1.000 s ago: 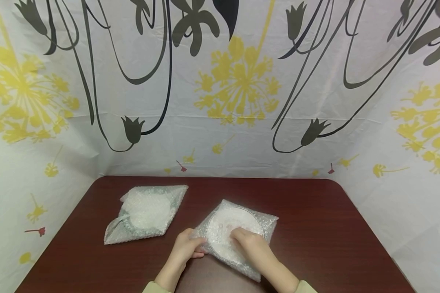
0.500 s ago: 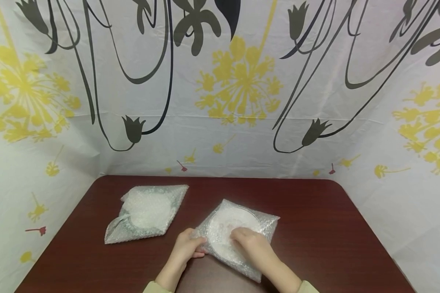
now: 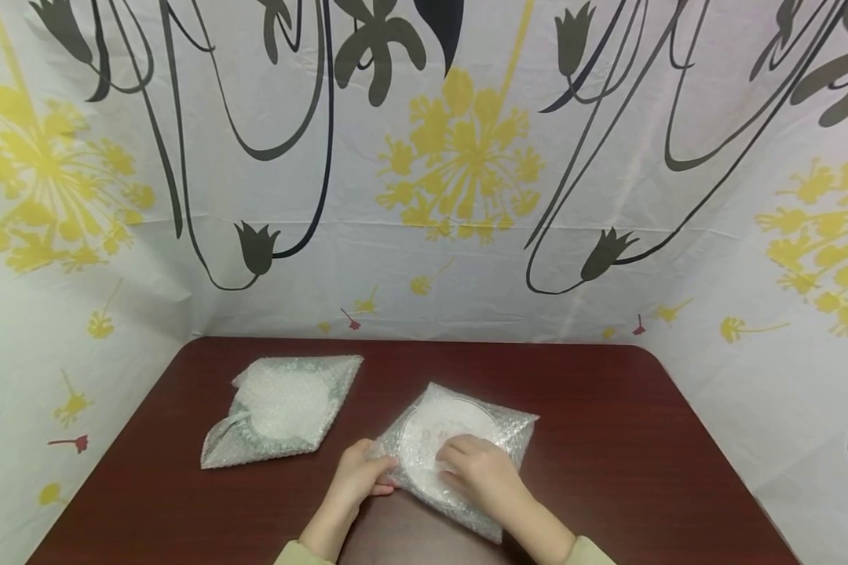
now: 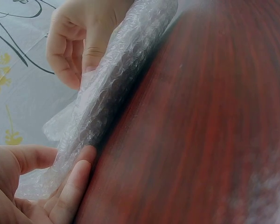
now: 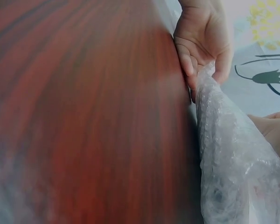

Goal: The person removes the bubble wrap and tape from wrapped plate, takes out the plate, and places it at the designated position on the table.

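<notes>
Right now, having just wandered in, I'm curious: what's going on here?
A person is handling a bubble-wrapped package on a dark red table. The left hand holds one corner, thumb above and fingers beneath. The right hand is at the package's upper face, fingers bent; whether it pinches the wrap is hard to tell. A second wrapped bundle lies farther left, with neither hand on it.

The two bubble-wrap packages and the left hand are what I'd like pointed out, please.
Left bubble-wrap package (image 3: 290, 404): head view, upper face's middle.
Right bubble-wrap package (image 3: 454, 417): head view, upper face's far half.
Left hand (image 3: 357, 474): head view, back of the hand.
</notes>
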Motion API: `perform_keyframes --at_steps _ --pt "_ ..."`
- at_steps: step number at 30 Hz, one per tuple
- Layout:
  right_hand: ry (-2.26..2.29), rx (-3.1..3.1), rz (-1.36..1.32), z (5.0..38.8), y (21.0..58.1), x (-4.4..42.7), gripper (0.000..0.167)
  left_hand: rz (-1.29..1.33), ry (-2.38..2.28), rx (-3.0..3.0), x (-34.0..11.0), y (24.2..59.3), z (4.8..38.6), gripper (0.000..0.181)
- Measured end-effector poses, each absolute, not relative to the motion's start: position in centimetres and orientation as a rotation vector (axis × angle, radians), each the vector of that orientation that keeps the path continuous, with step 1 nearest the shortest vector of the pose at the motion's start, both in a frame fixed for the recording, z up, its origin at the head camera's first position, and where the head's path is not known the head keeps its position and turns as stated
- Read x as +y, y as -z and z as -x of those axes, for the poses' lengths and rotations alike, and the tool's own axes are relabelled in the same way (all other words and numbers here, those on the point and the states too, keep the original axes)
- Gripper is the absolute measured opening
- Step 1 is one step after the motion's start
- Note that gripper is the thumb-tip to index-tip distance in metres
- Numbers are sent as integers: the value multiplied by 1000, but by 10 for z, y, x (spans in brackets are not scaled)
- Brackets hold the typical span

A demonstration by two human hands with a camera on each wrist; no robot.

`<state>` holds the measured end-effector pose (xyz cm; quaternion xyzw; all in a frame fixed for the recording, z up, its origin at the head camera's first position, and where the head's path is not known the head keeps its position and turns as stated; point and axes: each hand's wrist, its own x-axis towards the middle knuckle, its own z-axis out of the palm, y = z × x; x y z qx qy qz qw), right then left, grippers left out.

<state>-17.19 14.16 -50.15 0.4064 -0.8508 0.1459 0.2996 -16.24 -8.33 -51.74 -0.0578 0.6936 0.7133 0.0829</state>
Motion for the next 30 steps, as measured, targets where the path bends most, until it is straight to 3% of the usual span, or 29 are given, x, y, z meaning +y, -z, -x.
perform_keyframes --at_steps 14,30 --pt "-362 -2188 -1072 171 506 138 11 172 -2149 2057 -84 516 162 31" --pt "-386 -2227 -1009 168 509 139 11 196 -2145 2037 -84 515 163 32"
